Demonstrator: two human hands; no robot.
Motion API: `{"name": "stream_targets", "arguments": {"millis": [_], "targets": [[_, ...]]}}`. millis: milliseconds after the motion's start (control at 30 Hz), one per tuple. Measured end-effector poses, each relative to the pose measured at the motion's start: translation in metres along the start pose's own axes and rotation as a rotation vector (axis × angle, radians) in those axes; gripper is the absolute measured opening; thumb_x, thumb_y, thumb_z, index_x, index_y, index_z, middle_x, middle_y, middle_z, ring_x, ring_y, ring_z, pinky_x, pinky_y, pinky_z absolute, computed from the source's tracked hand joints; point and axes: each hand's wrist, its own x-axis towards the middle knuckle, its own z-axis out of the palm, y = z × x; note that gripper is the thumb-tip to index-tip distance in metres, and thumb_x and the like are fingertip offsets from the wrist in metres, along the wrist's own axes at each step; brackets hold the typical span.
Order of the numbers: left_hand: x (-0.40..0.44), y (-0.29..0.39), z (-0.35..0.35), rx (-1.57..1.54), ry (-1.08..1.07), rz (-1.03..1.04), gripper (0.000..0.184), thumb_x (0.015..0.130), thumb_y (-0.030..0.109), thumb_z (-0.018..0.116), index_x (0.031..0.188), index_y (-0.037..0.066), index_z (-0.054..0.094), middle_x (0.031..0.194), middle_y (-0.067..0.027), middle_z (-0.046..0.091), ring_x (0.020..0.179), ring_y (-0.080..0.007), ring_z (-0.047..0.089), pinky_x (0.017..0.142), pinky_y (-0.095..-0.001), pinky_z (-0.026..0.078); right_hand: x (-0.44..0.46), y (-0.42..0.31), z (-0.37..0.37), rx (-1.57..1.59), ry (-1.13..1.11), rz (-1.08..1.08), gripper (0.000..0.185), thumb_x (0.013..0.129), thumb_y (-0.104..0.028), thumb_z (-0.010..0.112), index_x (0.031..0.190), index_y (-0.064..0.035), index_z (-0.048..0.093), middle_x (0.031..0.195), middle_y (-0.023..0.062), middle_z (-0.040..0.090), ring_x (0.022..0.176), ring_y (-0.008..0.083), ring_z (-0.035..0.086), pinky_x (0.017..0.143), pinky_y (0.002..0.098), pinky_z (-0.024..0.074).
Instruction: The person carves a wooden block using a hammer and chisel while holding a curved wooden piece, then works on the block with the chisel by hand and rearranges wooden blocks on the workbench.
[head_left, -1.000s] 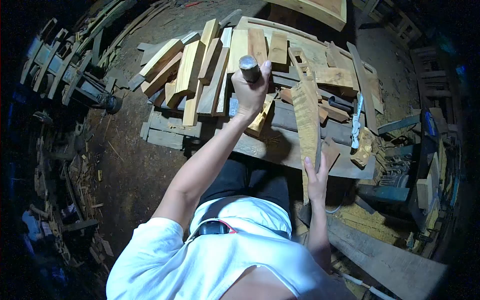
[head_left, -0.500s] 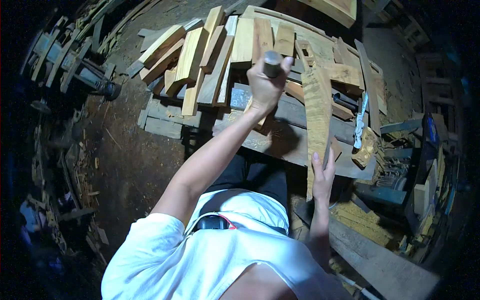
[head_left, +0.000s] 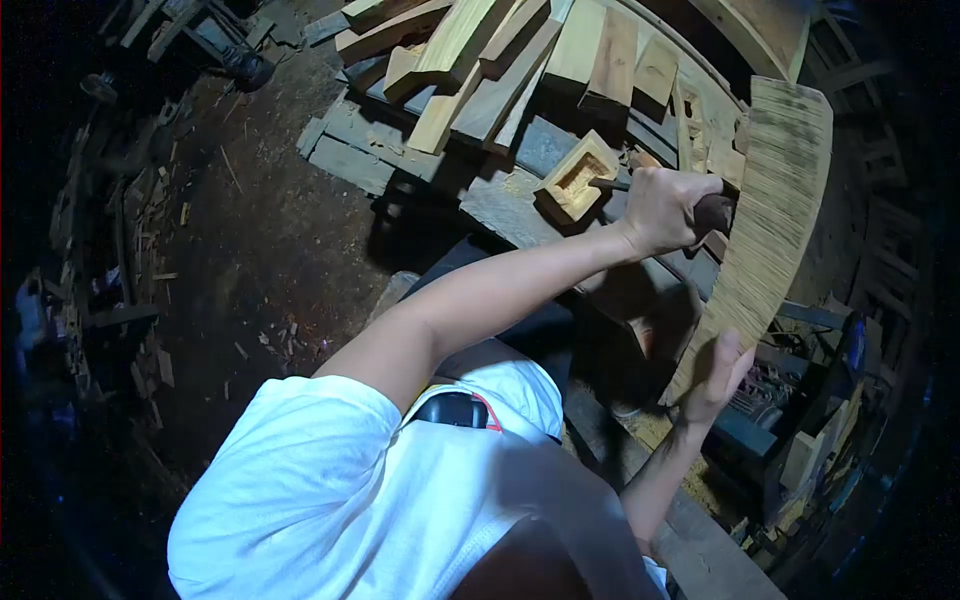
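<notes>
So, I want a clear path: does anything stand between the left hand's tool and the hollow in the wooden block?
Nothing visible does: the tool in the left hand points its thin end at the hollow in the wooden block; contact is unclear.

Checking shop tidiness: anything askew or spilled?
Yes, mildly: wood scraps litter the floor left of the bench, as if unswept, and the blocks on it lie at uneven angles. The board slants too, but it's held. Dark picture edges: can't tell.

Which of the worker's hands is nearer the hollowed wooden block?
The left hand, just right of the hollowed block in view; the right hand is farther, near the lower end of the curved board.
</notes>
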Motion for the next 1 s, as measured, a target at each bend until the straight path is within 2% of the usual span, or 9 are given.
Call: {"name": "stream_targets", "arguments": {"millis": [167,233,300,333,567,700,800,900,1000], "targets": [[0.001,-0.004,-0.003,0.045,-0.039,-0.008,0.014,0.07,0.02,0.069,0.08,0.011,0.063,0.067,-0.0109,0.062,0.062,-0.0284,0.064,0.054,-0.0348,0.049,-0.011,-0.007,-0.011,0.605,0.119,0.221,0.064,0.087,-0.032,0.052,0.133,0.0075,0.033,0.111,0.0242,0.053,0.106,0.0275,0.053,0.095,0.0379,0.0399],[0.001,-0.004,-0.004,0.048,-0.036,-0.008,0.015,0.069,0.02,0.069,0.079,0.011,0.063,0.067,-0.0112,0.062,0.062,-0.029,0.063,0.054,-0.0353,0.049,-0.002,-0.002,-0.017,0.869,-0.215,0.088,0.064,0.087,-0.031,0.053,0.134,0.0078,0.034,0.109,0.0244,0.055,0.107,0.03,0.053,0.097,0.0403,0.0385],[0.002,-0.004,-0.004,0.044,-0.031,0.001,0.016,0.069,0.021,0.069,0.079,0.011,0.062,0.066,-0.0116,0.061,0.061,-0.0297,0.063,0.054,-0.0358,0.049,-0.006,0.028,-0.01,-0.371,-0.106,-0.494,0.058,0.092,-0.034,0.048,0.131,0.0068,0.036,0.115,0.0225,0.054,0.101,0.0296,0.055,0.094,0.038,0.0398],[0.0,-0.003,-0.003,0.069,-0.033,-0.004,0.015,0.068,0.021,0.069,0.076,0.011,0.06,0.065,-0.0109,0.06,0.061,-0.0295,0.062,0.053,-0.0366,0.048,0.008,-0.045,0.021,-0.005,-0.1,-0.035,0.062,0.09,-0.033,0.05,0.133,0.0084,0.036,0.115,0.0225,0.055,0.107,0.0276,0.052,0.095,0.0358,0.0372],[0.005,-0.008,-0.013,-0.008,0.042,-0.039,0.016,0.071,0.023,0.068,0.076,0.01,0.058,0.063,-0.0135,0.058,0.061,-0.0326,0.061,0.053,-0.0391,0.046,-0.015,-0.035,0.014,0.726,0.067,0.158,0.057,0.09,-0.032,0.051,0.131,0.0078,0.039,0.123,0.0187,0.052,0.106,0.0241,0.053,0.095,0.0352,0.0386],[0.006,-0.014,-0.016,0.051,-0.035,-0.072,0.016,0.071,0.021,0.067,0.073,0.009,0.057,0.064,-0.0146,0.058,0.063,-0.0338,0.06,0.053,-0.0402,0.046,0.009,-0.063,0.039,0.06,-0.126,-0.035,0.059,0.092,-0.027,0.05,0.137,0.0068,0.033,0.131,0.0172,0.046,0.113,0.0225,0.049,0.098,0.0324,0.0354],[0.016,-0.019,-0.029,-0.156,-0.026,-0.104,0.013,0.069,0.015,0.067,0.076,0.007,0.06,0.068,-0.0149,0.061,0.066,-0.0324,0.063,0.056,-0.0352,0.048,0.001,-0.057,0.044,0.4,-0.105,0.117,0.054,0.09,-0.025,0.051,0.132,0.0057,0.037,0.122,0.0158,0.048,0.112,0.0238,0.046,0.099,0.0343,0.0332],[0.031,-0.043,-0.049,-0.265,0.17,-0.12,0.029,0.084,0.021,0.07,0.066,0.004,0.054,0.06,0.0,0.054,0.054,-0.007,0.049,0.05,-0.0259,0.041,-0.005,-0.051,0.043,0.553,-0.012,0.252,0.053,0.091,-0.026,0.051,0.132,0.0055,0.038,0.125,0.0158,0.046,0.114,0.0233,0.045,0.1,0.0338,0.032],[0.042,-0.059,-0.075,-0.324,0.441,-0.466,0.025,0.084,0.018,0.068,0.066,0.009,0.053,0.058,0.0052,0.05,0.049,-0.0038,0.046,0.046,-0.0216,0.036,-0.009,-0.047,0.04,0.543,0.008,0.278,0.053,0.092,-0.026,0.051,0.133,0.0052,0.038,0.124,0.0153,0.048,0.112,0.0217,0.046,0.098,0.0326,0.0335]]}}
